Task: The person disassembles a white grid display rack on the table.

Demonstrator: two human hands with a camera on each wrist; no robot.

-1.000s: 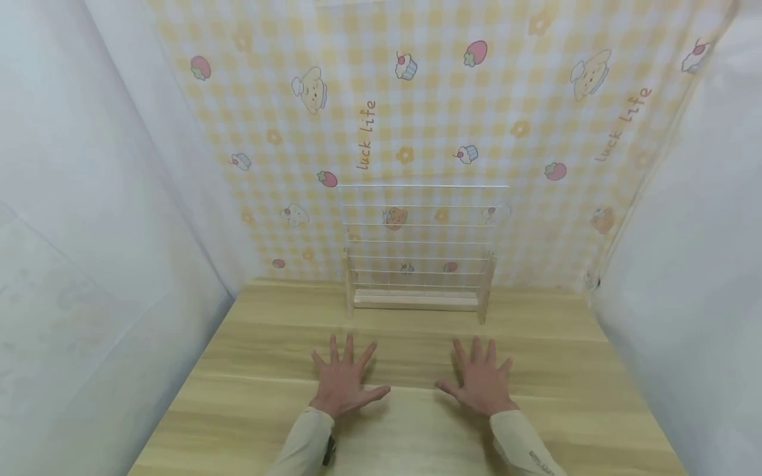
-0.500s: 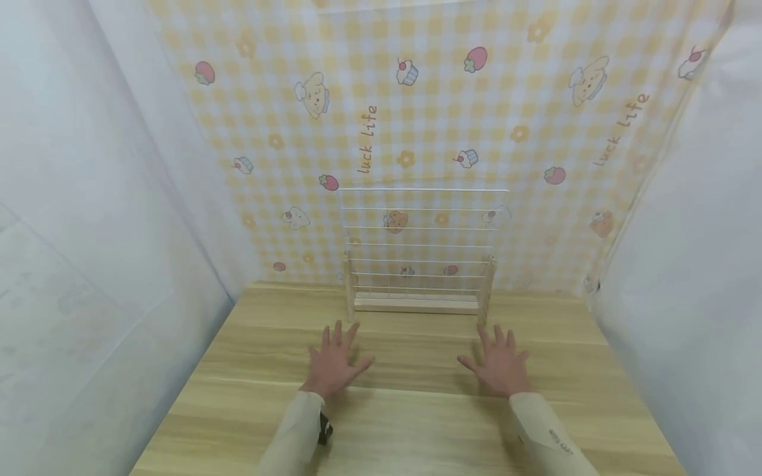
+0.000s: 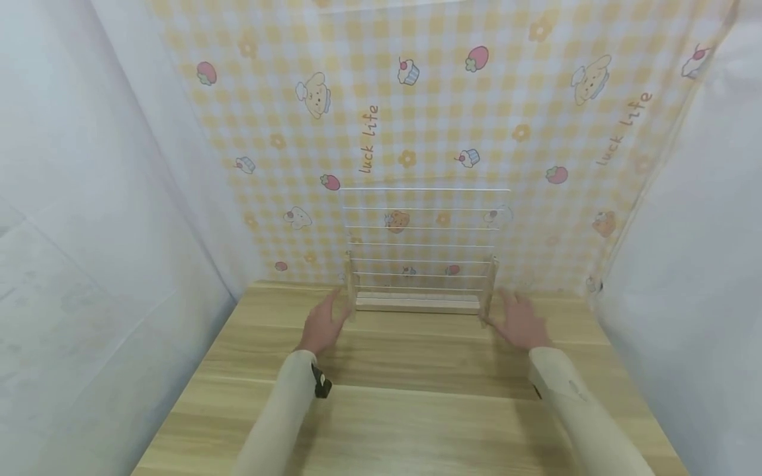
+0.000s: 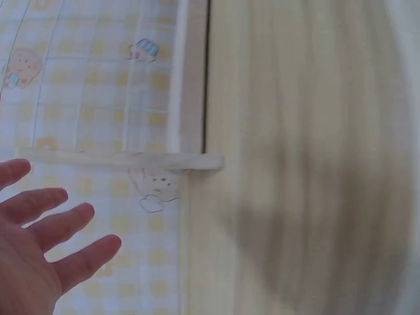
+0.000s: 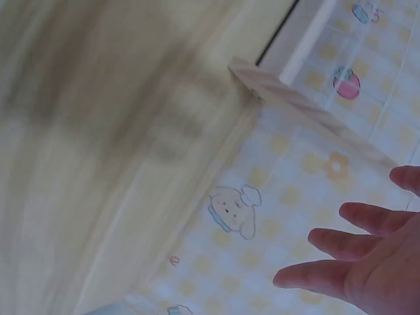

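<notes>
At the back of the table stands a rack [image 3: 417, 305] with a light wooden base, two wooden side posts and several thin white horizontal bars. My left hand [image 3: 322, 324] is at the outside of the rack's left post [image 3: 351, 287]. On the opposite side, my right hand [image 3: 522, 322] is beside the right post [image 3: 489, 285]. Both wrist views show fingers [image 4: 65, 226] spread and extended, holding nothing; the right hand's fingers [image 5: 344, 243] look the same. Whether either thumb touches its post cannot be told.
The wood-grain table [image 3: 417, 430] meets a yellow checked cloth [image 3: 434, 99] with cartoon prints behind the rack. White sheets hang at the left [image 3: 119, 251] and right [image 3: 684, 251]. A dark object [image 3: 322, 382] is at the left sleeve's cuff.
Both hands have lifted from lying spread on the table and moved forward and outward, to either side of the rack. The rack has not visibly moved.
</notes>
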